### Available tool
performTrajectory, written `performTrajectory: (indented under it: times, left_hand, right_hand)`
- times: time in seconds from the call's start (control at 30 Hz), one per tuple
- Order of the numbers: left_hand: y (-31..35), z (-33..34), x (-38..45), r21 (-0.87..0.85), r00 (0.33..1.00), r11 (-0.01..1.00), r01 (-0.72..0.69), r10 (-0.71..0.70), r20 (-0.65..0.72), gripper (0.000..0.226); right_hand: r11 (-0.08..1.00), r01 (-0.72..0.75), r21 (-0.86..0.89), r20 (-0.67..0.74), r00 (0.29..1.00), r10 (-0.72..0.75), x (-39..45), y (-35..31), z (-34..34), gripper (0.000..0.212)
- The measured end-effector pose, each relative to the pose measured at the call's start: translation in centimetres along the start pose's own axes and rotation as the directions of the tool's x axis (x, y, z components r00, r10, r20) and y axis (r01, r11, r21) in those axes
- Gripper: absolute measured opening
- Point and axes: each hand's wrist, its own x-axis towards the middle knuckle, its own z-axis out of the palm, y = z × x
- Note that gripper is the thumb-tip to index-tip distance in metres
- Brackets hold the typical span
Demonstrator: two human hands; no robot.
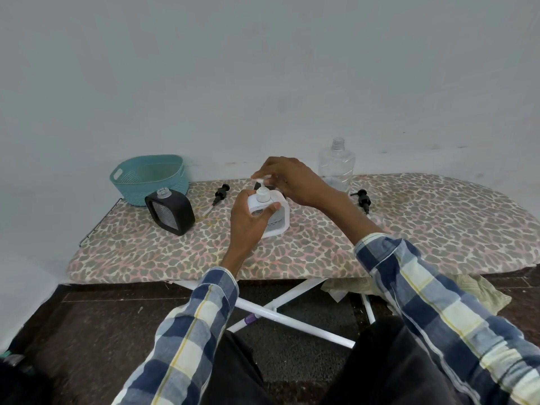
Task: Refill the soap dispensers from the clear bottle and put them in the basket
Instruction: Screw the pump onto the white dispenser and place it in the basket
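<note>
The white soap dispenser [271, 214] stands on the leopard-print ironing board [438, 229], tilted slightly, its long axis running up from the board to the white pump [263, 191] at its top; the left hand [248, 220] wraps its body from the near-left side, thumb across the front face, fingers curled round the back, so it grips the dispenser; the right hand [292, 179] comes in from the right and above, its fingertips pinching the pump head directly over the neck; the pump therefore lies straight below the right fingers and just above the left fingers, on one line with the bottle's axis.

That line is what the coming move seems to turn on: a twist of the pump about the upright axis, while the left hand keeps the body from turning; whether the pump is being screwed on or off cannot be told here.

The clear bottle [336, 168] stands uncapped just beyond the right wrist, nearer that hand; it looks nearly empty. A black dispenser [171, 213], its neck open, sits well left of the left fingers, touching or just before the teal basket [149, 178]; two black pumps lie loose, one [220, 194] between the black dispenser and the left hand, one [363, 200] right of the right forearm.
</note>
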Motion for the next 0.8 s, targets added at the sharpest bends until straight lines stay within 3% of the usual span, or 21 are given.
performTrajectory:
  times: [0.2, 0.3, 0.47, 0.63, 0.8]
  left_hand:
    - [-0.1, 0.2, -0.1, -0.001, 1.0, 1.0, -0.002, 0.002, -0.013, 0.04]
    - [-0.5, 0.4, -0.3, -0.026, 1.0, 1.0, -0.006, 0.005, -0.03, 0.041]
    - [-0.1, 0.3, -0.7, -0.021, 0.999, 1.0, -0.004, 0.003, -0.053, 0.036]
    - [0.5, 0.5, -1.2, 0.016, 0.997, 1.0, -0.013, 0.014, -0.082, 0.036]
    - [0.3, 0.3, -1.4, 0.085, 0.997, 0.996, -0.017, 0.024, -0.075, 0.043]
  right_hand:
    - [0.97, -0.212, -0.116, -0.232, 0.956, 0.181, -0.3, -2.6, 1.5, 0.027]
    - [0.934, -0.354, -0.037, -0.364, 0.875, 0.317, 0.0, -4.0, 3.2, 0.03]
    - [0.879, -0.47, 0.088, -0.417, 0.784, 0.46, 0.3, -5.2, 3.9, 0.028]
    - [0.855, -0.469, 0.22, -0.414, 0.749, 0.517, -0.1, -5.2, 4.4, 0.031]
    - [0.868, -0.311, 0.387, -0.378, 0.806, 0.457, -1.8, -4.3, 3.7, 0.035]
